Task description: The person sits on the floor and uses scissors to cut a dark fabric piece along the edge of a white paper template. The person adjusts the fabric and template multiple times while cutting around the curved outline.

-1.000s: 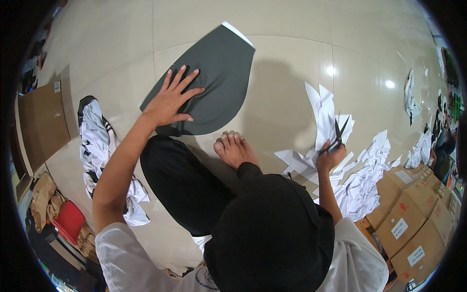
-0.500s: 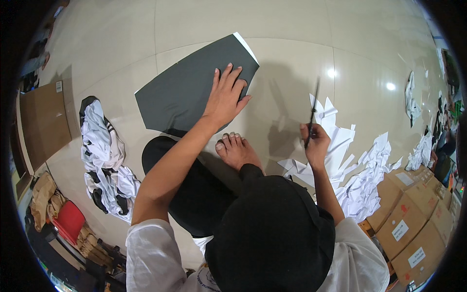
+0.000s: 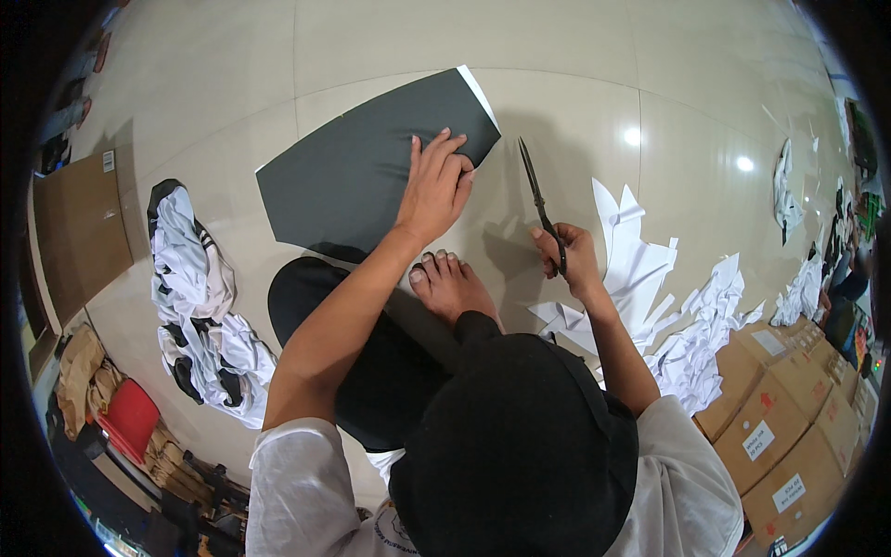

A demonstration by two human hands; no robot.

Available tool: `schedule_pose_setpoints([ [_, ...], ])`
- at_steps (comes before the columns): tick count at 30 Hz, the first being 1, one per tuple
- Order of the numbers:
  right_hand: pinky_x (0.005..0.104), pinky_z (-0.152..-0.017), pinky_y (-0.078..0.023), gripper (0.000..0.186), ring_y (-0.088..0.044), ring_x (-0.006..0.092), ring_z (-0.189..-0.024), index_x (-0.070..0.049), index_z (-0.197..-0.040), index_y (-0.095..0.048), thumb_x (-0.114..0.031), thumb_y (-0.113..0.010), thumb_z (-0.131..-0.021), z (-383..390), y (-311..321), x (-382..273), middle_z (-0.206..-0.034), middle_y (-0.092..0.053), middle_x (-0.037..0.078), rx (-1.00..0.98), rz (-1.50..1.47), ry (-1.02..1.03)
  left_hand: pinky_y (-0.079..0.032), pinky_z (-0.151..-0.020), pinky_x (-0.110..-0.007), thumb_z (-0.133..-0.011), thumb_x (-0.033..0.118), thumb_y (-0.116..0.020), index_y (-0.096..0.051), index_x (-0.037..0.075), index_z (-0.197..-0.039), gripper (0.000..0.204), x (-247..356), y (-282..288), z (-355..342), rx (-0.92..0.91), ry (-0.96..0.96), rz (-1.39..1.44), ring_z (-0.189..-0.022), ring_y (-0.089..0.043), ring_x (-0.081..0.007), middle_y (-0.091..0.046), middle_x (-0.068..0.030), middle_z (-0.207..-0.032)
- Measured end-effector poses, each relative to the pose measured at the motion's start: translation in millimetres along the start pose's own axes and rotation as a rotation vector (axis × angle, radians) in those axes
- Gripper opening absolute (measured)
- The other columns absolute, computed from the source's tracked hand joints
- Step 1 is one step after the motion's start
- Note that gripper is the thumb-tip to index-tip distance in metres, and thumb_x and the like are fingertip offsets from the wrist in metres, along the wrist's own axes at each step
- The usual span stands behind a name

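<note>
A dark grey sheet (image 3: 343, 186), perhaps fabric or paper, lies on the floor with a white layer showing along its right-hand edge. My left hand (image 3: 434, 186) presses on the right part of this sheet, fingers stretched out and slightly spread. In my right hand (image 3: 573, 260) is a pair of black scissors (image 3: 536, 186), gripped by the handles. Their blades look nearly closed and point up and to the left, a short way right of the sheet and apart from it. My bare foot (image 3: 453, 286) rests just below the left hand.
White offcuts (image 3: 631, 246) and a crumpled white heap (image 3: 696, 343) lie to the right. At the left is a pile of white and black cloth (image 3: 195, 269). Cardboard boxes (image 3: 761, 427) stand at lower right, a brown cardboard panel (image 3: 83, 232) and a red chair (image 3: 130, 418) at far left.
My right hand has swung the scissors leftward, closer to the sheet, tilting their tips to the left. My left hand and the sheet have shifted slightly right.
</note>
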State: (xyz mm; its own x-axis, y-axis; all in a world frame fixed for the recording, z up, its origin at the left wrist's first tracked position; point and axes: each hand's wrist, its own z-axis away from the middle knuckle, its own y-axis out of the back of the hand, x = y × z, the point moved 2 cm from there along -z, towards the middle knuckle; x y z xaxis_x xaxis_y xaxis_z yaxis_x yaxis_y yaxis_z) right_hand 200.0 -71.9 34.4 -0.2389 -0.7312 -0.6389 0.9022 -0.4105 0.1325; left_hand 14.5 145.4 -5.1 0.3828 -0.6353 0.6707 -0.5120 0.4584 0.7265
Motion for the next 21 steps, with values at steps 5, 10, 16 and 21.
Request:
schedule_pose_setpoints([
  [5,0.0263,-0.046,-0.045,0.043,-0.057,0.0095,-0.05,-0.006,-0.081,-0.065,-0.04,-0.084,-0.098,-2.1,3.8,-2.0,-0.063,-0.059,0.0,-0.082,-0.016,-0.02,-0.024,-0.13,-0.07,-0.104,0.013,-0.068,-0.06,0.007,-0.115,0.015,-0.3,-3.4,1.9,0.028,0.015,0.044,-0.152,-0.048,-0.0409,-0.059,-0.0173,-0.147],
  [10,0.0267,-0.046,-0.043,0.041,-0.055,0.0093,-0.051,-0.007,-0.078,-0.064,-0.038,-0.082,-0.098,-8.8,0.2,-8.9,-0.064,-0.059,0.0,-0.12,-0.01,-0.007,-0.024,-0.131,-0.069,-0.104,0.011,-0.067,-0.06,0.006,-0.117,0.016,-0.9,-3.5,1.4,0.045,0.023,0.059,-0.151,-0.05,-0.04,-0.059,-0.0182,-0.146],
  [16,0.0263,-0.046,-0.043,0.038,-0.056,0.0093,-0.052,-0.006,-0.079,-0.065,-0.035,-0.082,-0.098,-15.9,-4.4,-19.9,-0.064,-0.058,0.0,-0.127,-0.042,0.011,-0.023,-0.132,-0.067,-0.104,0.01,-0.066,-0.059,0.006,-0.117,0.016,-2.0,-2.3,2.1,0.063,0.034,0.098,-0.151,-0.05,-0.0395,-0.059,-0.0183,-0.145],
  [21,0.0262,-0.047,-0.043,0.038,-0.055,0.0091,-0.052,-0.006,-0.08,-0.066,-0.035,-0.083,-0.097,-26.7,-1.2,-23.9,-0.065,-0.059,0.0,-0.148,-0.042,0.0,-0.023,-0.132,-0.067,-0.103,0.009,-0.067,-0.059,0.006,-0.117,0.016,-2.1,-3.3,2.5,0.053,0.042,0.087,-0.15,-0.05,-0.0394,-0.059,-0.0177,-0.145],
])
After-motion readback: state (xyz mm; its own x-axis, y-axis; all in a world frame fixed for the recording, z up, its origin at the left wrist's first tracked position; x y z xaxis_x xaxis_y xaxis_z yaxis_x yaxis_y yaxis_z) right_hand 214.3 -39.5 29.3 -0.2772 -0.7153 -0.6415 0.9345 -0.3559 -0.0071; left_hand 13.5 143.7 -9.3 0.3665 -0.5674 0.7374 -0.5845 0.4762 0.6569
